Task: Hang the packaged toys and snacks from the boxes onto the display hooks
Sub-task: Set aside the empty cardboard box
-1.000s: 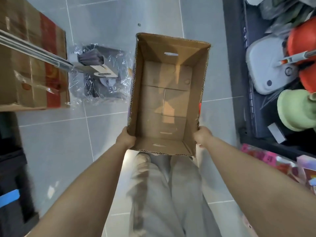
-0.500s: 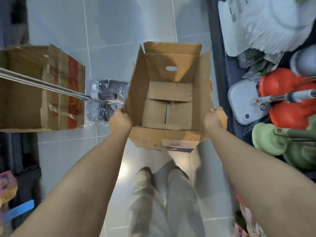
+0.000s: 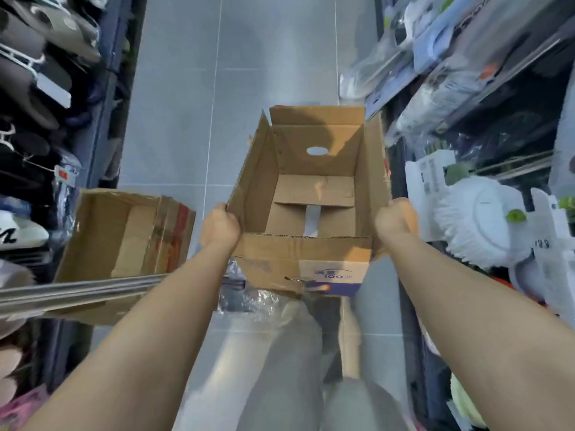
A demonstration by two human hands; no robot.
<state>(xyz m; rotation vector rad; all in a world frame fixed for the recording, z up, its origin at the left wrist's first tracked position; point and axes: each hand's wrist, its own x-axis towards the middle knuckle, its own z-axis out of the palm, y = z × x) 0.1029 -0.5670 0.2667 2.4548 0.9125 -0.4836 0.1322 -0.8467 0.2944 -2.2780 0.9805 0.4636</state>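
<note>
A narrow shop aisle with a grey tiled floor (image 3: 273,57) runs toward 12 o'clock between crowded shelves. Held at centre, the cardboard box (image 3: 280,253) looks empty. The left hand (image 3: 219,227) curls over its 9 o'clock wall and the right hand (image 3: 393,217) clenches its 3 o'clock wall. The step is probably setting it aside. Hold it level, clear of the mop heads (image 3: 479,219) at 3 o'clock and the second box (image 3: 124,231) at 9 o'clock.

Cardboard box (image 3: 314,194): brown, open-topped, empty, flaps up, oval hand-hole in far wall, blue-and-white print on near face. Held above the floor, left hand (image 3: 219,227) and right hand (image 3: 393,217) gripping its side walls. Second cardboard box (image 3: 102,234), red-striped, open, lower left.
</note>
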